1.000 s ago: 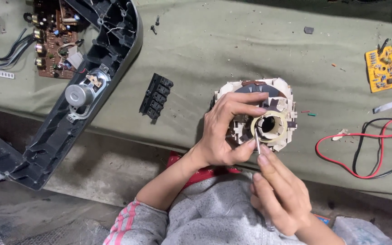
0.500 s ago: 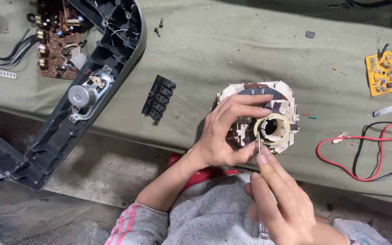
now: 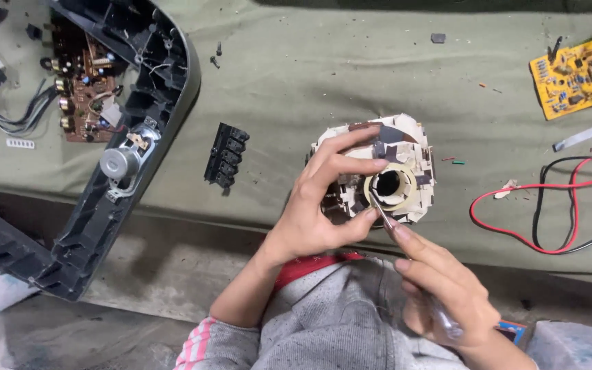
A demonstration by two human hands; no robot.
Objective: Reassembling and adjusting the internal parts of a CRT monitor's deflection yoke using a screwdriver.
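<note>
Fingers of my left hand clamp the beige taped coil block from both sides, while my right hand pinches a thin metal tool whose tip meets its pale ring, just beside my left thumb.

Hidden and cut-off parts

Left hand covers the cream assembly's near-left side; thin tool mostly buried in the right hand. Yellow circuit board and black housing run off frame; board parts too small to tell.
</note>
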